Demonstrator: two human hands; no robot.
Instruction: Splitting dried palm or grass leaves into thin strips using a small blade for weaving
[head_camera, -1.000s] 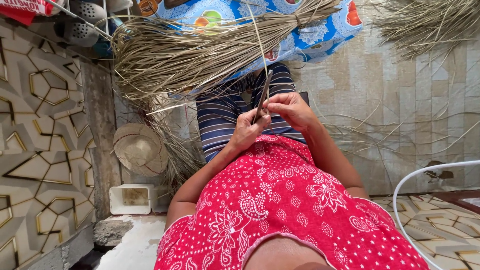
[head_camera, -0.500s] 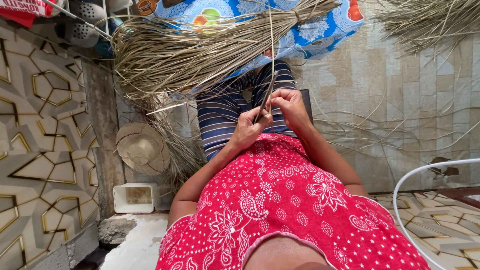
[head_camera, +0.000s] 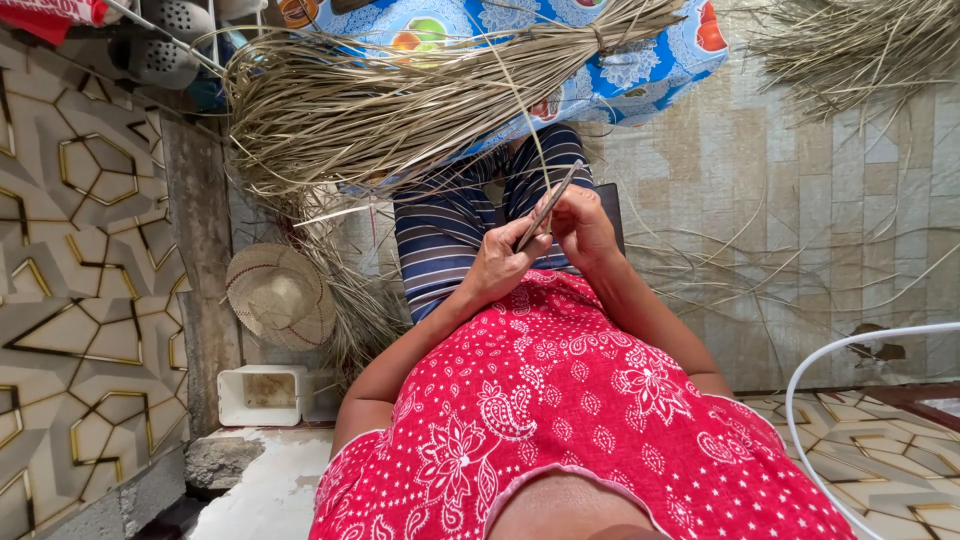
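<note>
Barely started, I'd judge: left hand (head_camera: 497, 268) & right hand (head_camera: 583, 222), fingers closed on one dry fibre strand (head_camera: 527, 130) over lap; big bundle (head_camera: 400, 110) above knees unworked; finished woven hat (head_camera: 279, 296) on floor.

Single head camera, looking steeply down past the chest; hands close, floor beyond

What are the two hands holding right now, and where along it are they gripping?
Both hands pinch one thin dried-grass strip: left hand at its lower end, right hand just above, about mid-length. The upper end sticks out free.
</note>
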